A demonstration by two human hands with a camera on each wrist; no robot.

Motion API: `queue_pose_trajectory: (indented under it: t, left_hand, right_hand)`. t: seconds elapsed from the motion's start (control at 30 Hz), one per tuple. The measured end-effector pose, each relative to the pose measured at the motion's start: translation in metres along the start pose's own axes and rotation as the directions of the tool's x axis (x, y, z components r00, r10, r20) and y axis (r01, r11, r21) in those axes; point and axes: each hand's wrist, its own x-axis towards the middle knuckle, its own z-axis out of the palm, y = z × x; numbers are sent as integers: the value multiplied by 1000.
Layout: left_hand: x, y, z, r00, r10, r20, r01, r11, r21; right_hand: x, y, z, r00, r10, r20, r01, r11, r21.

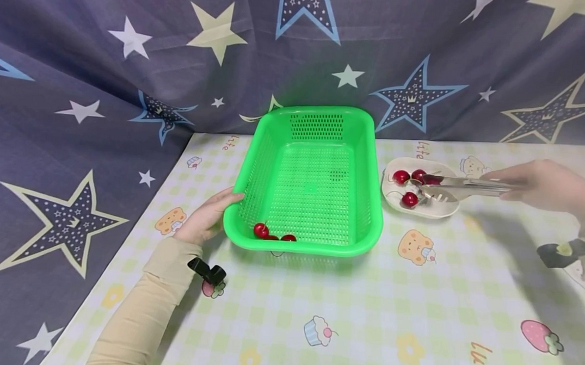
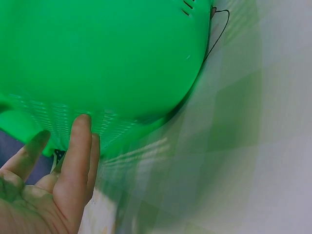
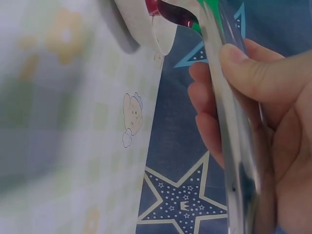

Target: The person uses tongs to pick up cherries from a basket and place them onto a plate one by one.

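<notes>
At the left side of the green plastic basket (image 1: 301, 247) is my left hand (image 1: 208, 214), a fingertip over the rim. In the left wrist view the fingers (image 2: 78, 161) are straight and spread beside the basket's wall (image 2: 107, 58). My right hand (image 1: 542, 182) grips metal tongs (image 1: 469, 183), thumb along one arm in the right wrist view. The tongs' ends reach over a white dish (image 1: 428, 211), close to a dark red cherry (image 1: 432, 179). More cherries (image 1: 409, 199) lie in that dish. Several cherries (image 1: 261, 230) sit in the basket's near left corner.
A pale checked tablecloth (image 1: 365, 316) with printed cartoons covers the table. Behind and to the left hangs a dark blue star-print cloth (image 1: 181, 47), right at the table's back edge. The dish stands close to the basket's right side.
</notes>
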Motion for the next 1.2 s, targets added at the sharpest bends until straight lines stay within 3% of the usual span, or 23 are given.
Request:
queue_pose_trajectory:
  t: [0.63, 1.03, 1.2]
  left_hand:
    - [1, -1, 0, 1000, -7, -10, 7, 1000, -5]
    - [0, 0, 1, 1000, -4, 0, 4, 1000, 3]
    - [0, 0, 0, 1000, 3, 5, -3, 1000, 1]
  right_hand:
    - [11, -12, 4, 991, -103, 89, 105, 994, -20]
    - [13, -13, 6, 987, -93, 132, 92, 996, 12]
    - [12, -7, 9, 987, -119, 109, 119, 993, 8]
